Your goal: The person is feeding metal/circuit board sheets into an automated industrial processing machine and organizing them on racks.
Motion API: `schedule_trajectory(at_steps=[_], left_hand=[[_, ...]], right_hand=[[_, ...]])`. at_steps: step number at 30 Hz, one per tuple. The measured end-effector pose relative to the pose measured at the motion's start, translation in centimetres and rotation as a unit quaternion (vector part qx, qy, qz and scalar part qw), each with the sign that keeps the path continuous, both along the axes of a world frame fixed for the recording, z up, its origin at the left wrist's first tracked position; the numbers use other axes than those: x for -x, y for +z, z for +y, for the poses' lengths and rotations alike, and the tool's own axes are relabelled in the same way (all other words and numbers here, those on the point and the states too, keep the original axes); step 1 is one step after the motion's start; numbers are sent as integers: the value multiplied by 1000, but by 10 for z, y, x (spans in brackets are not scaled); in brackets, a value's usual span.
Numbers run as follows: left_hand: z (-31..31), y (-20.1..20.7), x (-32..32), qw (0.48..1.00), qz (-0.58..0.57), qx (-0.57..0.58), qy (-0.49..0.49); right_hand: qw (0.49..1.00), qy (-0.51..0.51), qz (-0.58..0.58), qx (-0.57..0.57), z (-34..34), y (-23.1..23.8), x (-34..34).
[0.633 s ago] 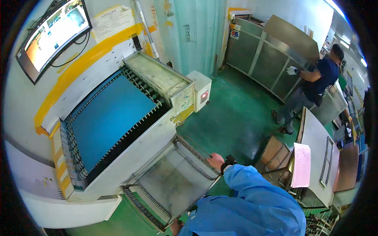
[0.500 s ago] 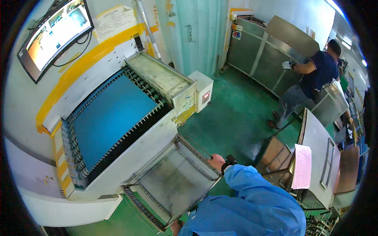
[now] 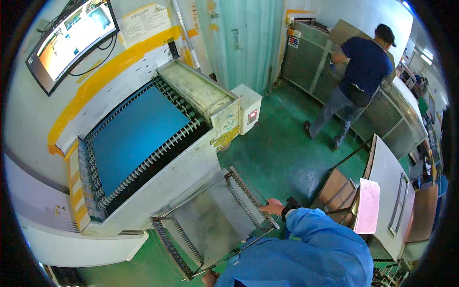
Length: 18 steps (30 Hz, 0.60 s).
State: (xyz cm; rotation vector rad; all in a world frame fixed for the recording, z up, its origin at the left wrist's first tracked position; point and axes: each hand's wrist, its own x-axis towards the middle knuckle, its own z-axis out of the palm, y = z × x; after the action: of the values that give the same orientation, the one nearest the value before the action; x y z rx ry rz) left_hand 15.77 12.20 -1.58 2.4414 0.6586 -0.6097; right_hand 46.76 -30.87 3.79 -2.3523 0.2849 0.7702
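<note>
metal rack [image 3: 173, 249], r hand [image 3: 273, 207] gripping its side, l hand [image 3: 210, 278] at nr edge, can't tell if gripping.

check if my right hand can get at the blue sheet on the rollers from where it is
Probably not from there: the right hand is at the right end of the toothed metal rack, and the rack and the white machine wall lie between. The blue sheet itself looks uncovered.

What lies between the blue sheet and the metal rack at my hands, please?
The head view shows a row of discs, a dark gap and a pale machine wall between the blue sheet and the metal rack.
</note>
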Motion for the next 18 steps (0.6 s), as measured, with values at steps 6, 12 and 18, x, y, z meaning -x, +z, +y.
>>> schedule_trajectory(at_steps=[6, 12, 18], left_hand=[[-5, 4, 26, 999, 0, -18, -35], [9, -59, 56, 995, -60, 58, -53], [92, -128, 100, 911, -32, 335, 240]], right_hand=[[1000, -15, 16, 2, -18, 4, 32], [999, -19, 29, 2, -21, 11, 48], [995, -4, 86, -59, 1, -11, 63]])
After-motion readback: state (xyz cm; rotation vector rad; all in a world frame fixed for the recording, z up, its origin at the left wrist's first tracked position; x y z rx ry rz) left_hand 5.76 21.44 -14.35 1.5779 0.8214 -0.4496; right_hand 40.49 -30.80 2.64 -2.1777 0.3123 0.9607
